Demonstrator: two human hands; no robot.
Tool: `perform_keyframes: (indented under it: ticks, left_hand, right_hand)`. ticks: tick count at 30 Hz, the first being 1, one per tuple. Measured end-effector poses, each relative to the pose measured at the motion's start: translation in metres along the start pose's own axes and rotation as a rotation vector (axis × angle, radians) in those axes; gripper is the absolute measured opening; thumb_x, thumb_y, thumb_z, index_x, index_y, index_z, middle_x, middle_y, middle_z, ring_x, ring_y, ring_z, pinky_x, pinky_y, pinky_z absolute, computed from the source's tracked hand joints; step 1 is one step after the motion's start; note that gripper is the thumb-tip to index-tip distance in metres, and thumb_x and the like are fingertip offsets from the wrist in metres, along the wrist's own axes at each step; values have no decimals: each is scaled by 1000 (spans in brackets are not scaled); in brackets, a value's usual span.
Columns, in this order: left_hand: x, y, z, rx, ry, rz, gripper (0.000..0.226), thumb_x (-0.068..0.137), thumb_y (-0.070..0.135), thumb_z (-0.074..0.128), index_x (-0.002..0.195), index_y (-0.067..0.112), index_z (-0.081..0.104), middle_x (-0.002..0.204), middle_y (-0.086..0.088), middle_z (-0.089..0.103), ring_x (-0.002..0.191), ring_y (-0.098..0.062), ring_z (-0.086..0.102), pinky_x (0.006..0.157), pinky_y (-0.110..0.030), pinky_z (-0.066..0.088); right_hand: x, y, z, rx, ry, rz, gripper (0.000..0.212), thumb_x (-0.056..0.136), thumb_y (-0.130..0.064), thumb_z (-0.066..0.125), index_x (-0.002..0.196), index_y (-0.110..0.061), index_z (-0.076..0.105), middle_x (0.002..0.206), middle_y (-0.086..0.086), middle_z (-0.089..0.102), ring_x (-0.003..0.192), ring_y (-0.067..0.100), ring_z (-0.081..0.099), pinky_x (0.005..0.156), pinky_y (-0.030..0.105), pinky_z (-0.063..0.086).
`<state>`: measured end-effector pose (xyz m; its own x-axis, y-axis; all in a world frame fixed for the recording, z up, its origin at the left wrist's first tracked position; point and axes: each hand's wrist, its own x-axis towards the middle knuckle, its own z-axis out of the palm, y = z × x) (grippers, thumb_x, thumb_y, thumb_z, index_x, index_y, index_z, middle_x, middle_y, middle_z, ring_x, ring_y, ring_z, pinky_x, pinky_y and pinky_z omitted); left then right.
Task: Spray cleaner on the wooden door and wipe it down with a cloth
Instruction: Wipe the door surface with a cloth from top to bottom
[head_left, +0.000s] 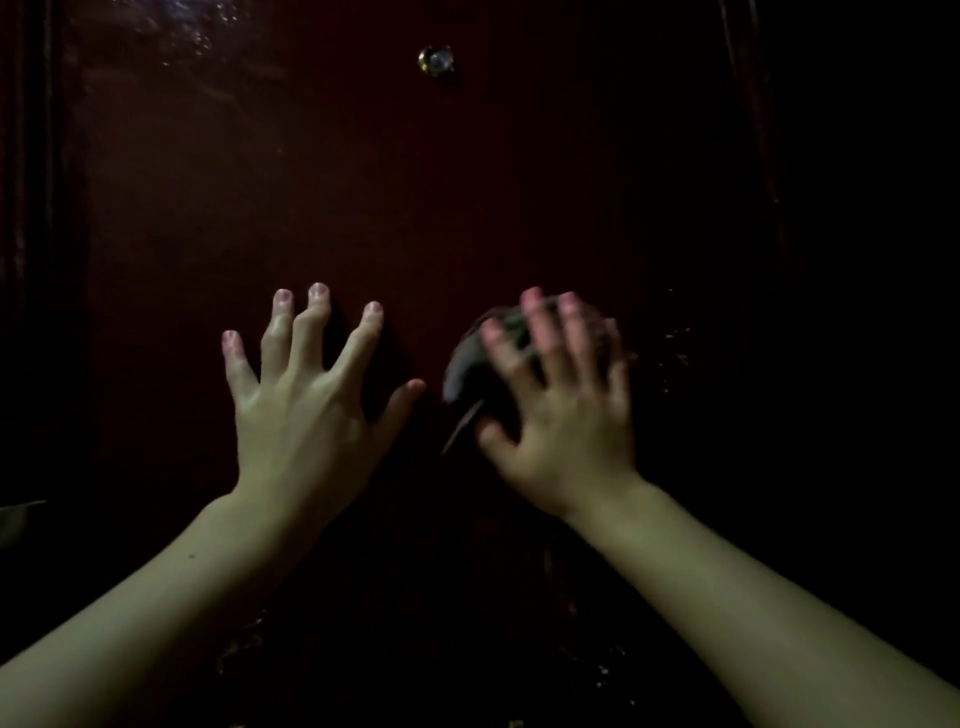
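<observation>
Head view, left hand (304, 410) fingers spread flat on dark door (467, 182), right hand (563, 410) fingers splayed pressing grey cloth (470, 364) against it, peephole (436, 60) above.

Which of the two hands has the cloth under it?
The right hand: its spread fingers press a dark cloth against the door. The left hand rests bare on the wood.

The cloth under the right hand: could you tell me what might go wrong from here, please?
1. The right hand presses the cloth with spread fingers and does not grip it; a loose corner hangs out, so it could slip off the door.
2. The left hand braces on glossy, possibly wet wood and might slide.
3. Wiping upward could smear the peephole.
</observation>
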<state>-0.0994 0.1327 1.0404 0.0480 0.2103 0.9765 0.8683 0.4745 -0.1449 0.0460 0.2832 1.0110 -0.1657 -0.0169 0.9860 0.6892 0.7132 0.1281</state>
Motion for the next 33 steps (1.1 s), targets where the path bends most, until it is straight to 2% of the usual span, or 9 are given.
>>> perform_keyframes:
  ticks: [5, 7, 12, 16, 19, 22, 27, 29, 33]
  left_hand:
    - [-2, 11, 3, -33, 12, -7, 75, 82, 65, 44, 143, 22, 42, 150, -22, 32, 141, -44, 21, 101, -74, 18]
    - [-3, 15, 5, -25, 24, -1, 76, 81, 66, 44, 143, 21, 42, 149, -22, 32, 140, -46, 21, 100, -76, 17]
    - [-4, 14, 11, 12, 34, 2, 78, 82, 73, 35, 145, 26, 38, 150, -19, 31, 141, -44, 21, 99, -76, 18]
    - [-6, 14, 12, -18, 50, -15, 77, 82, 71, 43, 146, 27, 36, 153, -16, 28, 143, -41, 18, 101, -75, 17]
    - [-11, 20, 12, -40, 58, -42, 78, 80, 70, 42, 146, 29, 35, 155, -13, 26, 144, -38, 16, 102, -74, 15]
    - [-21, 28, 14, -64, 52, -56, 79, 79, 71, 41, 146, 31, 34, 156, -11, 25, 145, -36, 14, 104, -72, 13]
    - [-39, 36, 15, -77, 17, -46, 78, 79, 68, 48, 147, 33, 33, 157, -10, 23, 146, -32, 11, 109, -67, 14]
    - [-47, 32, 10, -73, -11, -35, 79, 78, 70, 48, 147, 34, 33, 158, -8, 22, 147, -30, 11, 111, -65, 14]
    - [-63, 23, 1, -59, -84, -4, 78, 78, 69, 50, 147, 38, 32, 159, -4, 19, 147, -28, 9, 113, -61, 16]
  right_hand:
    - [6, 78, -12, -20, 1, 546, 87, 76, -69, 13, 153, -29, 19, 163, 8, 0, 149, 32, -4, 117, 60, 3]
    - [13, 64, -11, -16, 22, 505, 86, 76, -66, 15, 153, -27, 22, 163, 10, 4, 149, 34, -1, 116, 61, 4]
    - [26, 24, -6, -32, -28, -57, 77, 79, -63, 28, 151, -36, 22, 163, 4, 7, 149, 31, 1, 115, 59, 1]
    - [4, 91, -11, -13, -51, 253, 79, 78, -63, 27, 152, -40, 13, 163, -2, -4, 149, 24, -7, 115, 58, 2]
    - [-20, 122, -16, -30, -58, 466, 81, 80, -61, 25, 153, -27, 18, 163, 2, -7, 149, 25, -9, 119, 55, 2]
    - [-36, 88, -10, -24, -54, 404, 80, 81, -59, 30, 154, -28, 13, 163, 4, -8, 149, 27, -11, 118, 55, -2]
    - [-56, 0, 3, 11, -54, -62, 77, 79, -63, 30, 151, -37, 20, 163, 4, 3, 149, 31, -4, 116, 57, -4]
    - [-57, 14, 0, -2, -61, -25, 76, 81, -63, 33, 151, -40, 16, 163, 1, 1, 149, 28, -4, 116, 57, -3]
    - [-66, 66, -7, 31, -79, 410, 72, 91, -58, 40, 153, -36, 11, 163, 0, -9, 148, 25, -13, 117, 58, -2]
